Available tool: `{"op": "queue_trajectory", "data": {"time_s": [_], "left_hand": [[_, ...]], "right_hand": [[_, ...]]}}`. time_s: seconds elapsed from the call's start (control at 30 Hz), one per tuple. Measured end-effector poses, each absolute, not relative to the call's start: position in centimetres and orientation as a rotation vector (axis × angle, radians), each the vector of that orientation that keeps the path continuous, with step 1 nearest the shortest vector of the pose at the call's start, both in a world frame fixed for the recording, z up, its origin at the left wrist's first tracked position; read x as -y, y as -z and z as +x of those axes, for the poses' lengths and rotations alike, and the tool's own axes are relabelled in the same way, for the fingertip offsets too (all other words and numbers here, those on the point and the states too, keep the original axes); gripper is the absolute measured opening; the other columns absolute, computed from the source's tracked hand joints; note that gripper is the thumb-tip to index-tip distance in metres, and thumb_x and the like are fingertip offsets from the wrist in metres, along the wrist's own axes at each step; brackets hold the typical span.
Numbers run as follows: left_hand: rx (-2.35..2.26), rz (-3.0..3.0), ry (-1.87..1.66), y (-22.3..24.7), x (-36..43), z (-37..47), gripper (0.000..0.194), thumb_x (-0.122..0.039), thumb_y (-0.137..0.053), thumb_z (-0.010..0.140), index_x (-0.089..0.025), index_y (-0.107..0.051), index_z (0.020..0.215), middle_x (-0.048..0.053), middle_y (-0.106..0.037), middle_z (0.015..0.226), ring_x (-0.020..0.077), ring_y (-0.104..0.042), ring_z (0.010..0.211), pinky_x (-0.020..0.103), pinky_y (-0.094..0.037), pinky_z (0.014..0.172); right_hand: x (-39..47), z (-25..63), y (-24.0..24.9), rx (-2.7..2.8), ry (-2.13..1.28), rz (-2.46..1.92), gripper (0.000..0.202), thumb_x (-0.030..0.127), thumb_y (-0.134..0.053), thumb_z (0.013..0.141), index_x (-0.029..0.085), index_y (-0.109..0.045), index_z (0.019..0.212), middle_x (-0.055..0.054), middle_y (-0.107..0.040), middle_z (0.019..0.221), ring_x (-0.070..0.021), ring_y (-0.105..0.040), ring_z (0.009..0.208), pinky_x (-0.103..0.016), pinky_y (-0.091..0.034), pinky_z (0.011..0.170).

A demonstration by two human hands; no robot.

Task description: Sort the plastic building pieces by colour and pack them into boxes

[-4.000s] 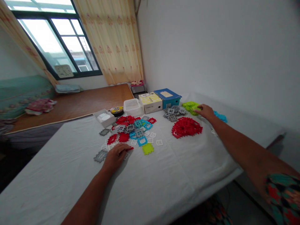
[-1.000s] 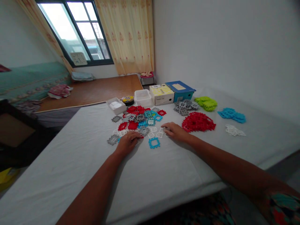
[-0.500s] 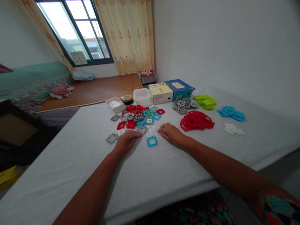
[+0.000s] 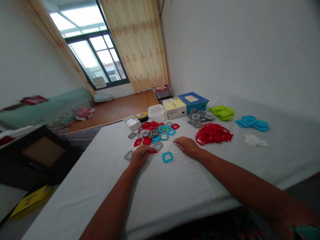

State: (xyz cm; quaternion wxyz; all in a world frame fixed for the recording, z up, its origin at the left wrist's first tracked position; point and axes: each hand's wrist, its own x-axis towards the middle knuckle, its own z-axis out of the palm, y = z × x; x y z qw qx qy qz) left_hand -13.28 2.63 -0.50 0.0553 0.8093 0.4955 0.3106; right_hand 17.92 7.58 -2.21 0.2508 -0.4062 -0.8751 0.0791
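Note:
Flat plastic building pieces lie in a mixed heap of red, grey, blue and white on the cloth-covered table. My left hand is at the heap's near edge, fingers curled together at a red piece. Just below those fingers lies a white piece. To the right, my right hand rests low over the table, fingers stretched out and slightly bent. A white windowed piece lies by its fingertips. Between both hands is a blue square frame piece.
Sorted piles stand on the right: grey, red, green, blue and white. Behind the heap are a white box, a round tin, a clear tub, a yellow-white box and a blue box.
The view has tilted upward and turned left. My left fingers have drawn back slightly, showing more of the red piece. My right hand has shifted a little away from the white windowed piece.

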Motion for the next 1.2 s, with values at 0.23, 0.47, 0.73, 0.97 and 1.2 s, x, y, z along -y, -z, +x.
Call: {"op": "queue_trajectory", "data": {"time_s": [0.23,0.47,0.73,0.97,1.2], "left_hand": [[-1.725,2.586,-0.558,-0.5,-1.9,-11.8,0.031,-0.005,-0.052,0.079,-0.022,-0.074,0.094,0.005,-0.072,0.102,0.0195,-0.065,0.098,0.033,-0.05,0.092],[-1.995,2.482,-0.448,-4.6,-5.6,-11.6,0.031,-0.02,-0.047,0.092,-0.021,-0.067,0.116,0.01,-0.066,0.123,0.0242,-0.057,0.117,0.038,-0.043,0.102],[-2.144,2.293,-0.312,-3.4,-10.1,-10.7,0.052,-0.054,-0.042,0.094,-0.029,-0.048,0.14,0.01,-0.049,0.144,0.0329,-0.046,0.131,0.051,-0.041,0.102],[-1.882,2.485,-0.229,-1.8,-6.4,-7.1,0.052,-0.056,-0.045,0.092,-0.039,-0.044,0.141,0.002,-0.045,0.149,0.0275,-0.042,0.134,0.047,-0.037,0.108],[-1.939,2.592,-0.389,-1.6,-1.3,-6.4,0.048,-0.052,-0.045,0.094,-0.038,-0.044,0.14,0.001,-0.039,0.154,0.0257,-0.03,0.142,0.054,-0.021,0.116]], "right_hand": [[-7.1,17.9,2.4,2.323,-0.224,-1.097,0.029,0.025,-0.045,0.096,0.019,-0.067,0.113,-0.008,-0.07,0.111,-0.0218,-0.062,0.103,-0.035,-0.049,0.09],[-7.3,18.2,2.8,2.262,-0.214,-1.071,0.03,0.026,-0.044,0.095,0.021,-0.067,0.112,-0.009,-0.07,0.112,-0.0238,-0.064,0.102,-0.039,-0.051,0.089],[-8.2,18.6,4.0,2.212,-0.187,-1.075,0.03,0.028,-0.044,0.095,0.021,-0.067,0.112,-0.008,-0.07,0.114,-0.022,-0.064,0.105,-0.037,-0.05,0.093],[-9.0,18.8,4.2,2.175,-0.183,-1.071,0.029,0.028,-0.043,0.095,0.022,-0.066,0.113,-0.007,-0.07,0.114,-0.0218,-0.063,0.104,-0.036,-0.048,0.094],[-8.5,18.7,3.2,2.176,-0.199,-1.159,0.028,0.031,-0.044,0.097,0.024,-0.065,0.115,-0.006,-0.07,0.103,-0.0196,-0.064,0.095,-0.029,-0.046,0.083]]}}
